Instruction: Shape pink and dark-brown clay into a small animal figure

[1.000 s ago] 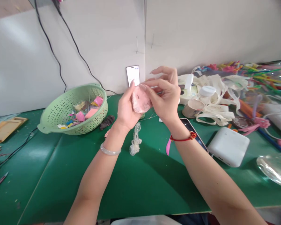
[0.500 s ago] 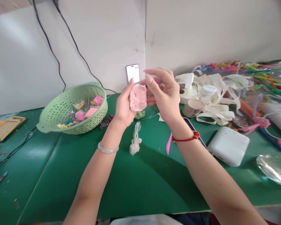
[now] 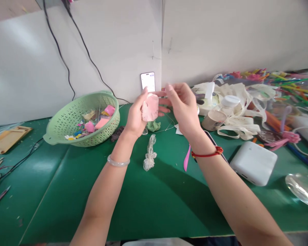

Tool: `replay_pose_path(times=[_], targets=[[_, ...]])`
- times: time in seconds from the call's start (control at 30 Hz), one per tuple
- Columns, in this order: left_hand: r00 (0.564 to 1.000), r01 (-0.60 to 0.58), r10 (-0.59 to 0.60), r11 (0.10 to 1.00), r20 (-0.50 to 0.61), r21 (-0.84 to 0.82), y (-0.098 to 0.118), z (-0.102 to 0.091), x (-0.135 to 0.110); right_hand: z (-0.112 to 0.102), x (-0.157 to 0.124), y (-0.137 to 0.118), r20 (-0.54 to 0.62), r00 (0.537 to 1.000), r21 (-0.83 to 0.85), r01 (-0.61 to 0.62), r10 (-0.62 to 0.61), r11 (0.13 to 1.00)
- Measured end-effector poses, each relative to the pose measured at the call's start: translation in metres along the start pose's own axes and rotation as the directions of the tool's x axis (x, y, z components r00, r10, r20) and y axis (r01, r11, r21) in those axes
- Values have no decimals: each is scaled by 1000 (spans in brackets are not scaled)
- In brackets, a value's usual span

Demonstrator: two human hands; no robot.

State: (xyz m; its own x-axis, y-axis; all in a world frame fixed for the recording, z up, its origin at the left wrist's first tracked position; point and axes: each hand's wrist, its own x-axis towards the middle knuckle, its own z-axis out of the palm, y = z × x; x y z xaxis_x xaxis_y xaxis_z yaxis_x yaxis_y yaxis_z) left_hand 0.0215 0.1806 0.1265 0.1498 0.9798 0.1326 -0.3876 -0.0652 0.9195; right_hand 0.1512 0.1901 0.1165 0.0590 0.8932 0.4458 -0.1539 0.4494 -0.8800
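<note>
My left hand (image 3: 135, 116) is raised over the green table (image 3: 149, 201) and grips a flat pale pink piece (image 3: 150, 107) between thumb and fingers. Beside it on the right, my right hand (image 3: 182, 108) has its fingertips pinched together at the pink piece's upper edge; what they pinch is too small to make out. A crumpled wad of clear film (image 3: 149, 157) lies on the table below my hands. A green scrap (image 3: 153, 126) lies just behind it.
A light green basket (image 3: 66, 118) with coloured bits stands at the left. A phone (image 3: 148, 81) leans on the wall. Right of my hands are a cup (image 3: 214, 120), white ribbon (image 3: 242, 102), a white box (image 3: 254, 163), a pink tool (image 3: 186, 157) and coloured sticks (image 3: 284, 80).
Both hands have moved slightly up and away with the pink piece. My right fingers slid from across its face to its upper edge and pinched together.
</note>
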Motion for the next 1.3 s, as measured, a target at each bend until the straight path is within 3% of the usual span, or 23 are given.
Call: replay_pose_path(times=[0.03, 0.1, 0.13, 0.2, 0.27, 0.3, 0.5, 0.77, 0.83, 0.93, 1.0, 1.2, 1.27, 1.3], targets=[[1000, -18, 18, 1000, 2, 7, 0, -2, 1, -2, 0, -3, -24, 1000, 15, 7, -7, 1000], [998, -55, 54, 998, 11, 17, 0, -6, 3, -6, -2, -13, 139, 986, 88, -100, 87, 991], [997, -73, 72, 997, 10, 20, 1, -7, 3, -6, -4, -19, 282, 947, 135, -200, 156, 970], [996, -92, 92, 995, 11, 30, 2, -8, 2, -5, -9, -27, 542, 805, 166, -384, 241, 908], [996, -80, 79, 996, 33, 45, 2, -6, 0, 0, -13, -28, 678, 673, 117, -495, 295, 861], [996, -71, 68, 996, 51, 52, 2, -5, -1, 2, -14, -27, 695, 645, 101, -524, 317, 845], [987, -115, 111, 993, 113, 29, -5, 0, -3, 13, -13, -7, 639, 673, 160, -590, 372, 792], [990, -132, 127, 988, 65, 80, -10, -2, -2, 15, -15, -2, 609, 684, 155, -599, 401, 786], [988, -153, 149, 984, 46, 96, -6, -3, -3, 13, -15, -4, 647, 651, 133, -608, 396, 783], [979, -203, 203, 977, 8, 65, 0, -6, -2, 7, -14, -8, 738, 546, 46, -628, 397, 777], [973, -229, 229, 973, -1, 30, 2, -8, -2, 5, -13, -10, 759, 514, 13, -625, 399, 780], [962, -274, 273, 962, 13, 20, 5, -13, -2, -2, -12, -14, 772, 515, -20, -565, 372, 825], [956, -293, 292, 956, 15, 10, 6, -15, -1, -7, -10, -15, 757, 545, -45, -508, 361, 860], [953, -302, 302, 953, 17, 8, 7, -16, 0, -9, -9, -16, 729, 582, -59, -471, 361, 880]])
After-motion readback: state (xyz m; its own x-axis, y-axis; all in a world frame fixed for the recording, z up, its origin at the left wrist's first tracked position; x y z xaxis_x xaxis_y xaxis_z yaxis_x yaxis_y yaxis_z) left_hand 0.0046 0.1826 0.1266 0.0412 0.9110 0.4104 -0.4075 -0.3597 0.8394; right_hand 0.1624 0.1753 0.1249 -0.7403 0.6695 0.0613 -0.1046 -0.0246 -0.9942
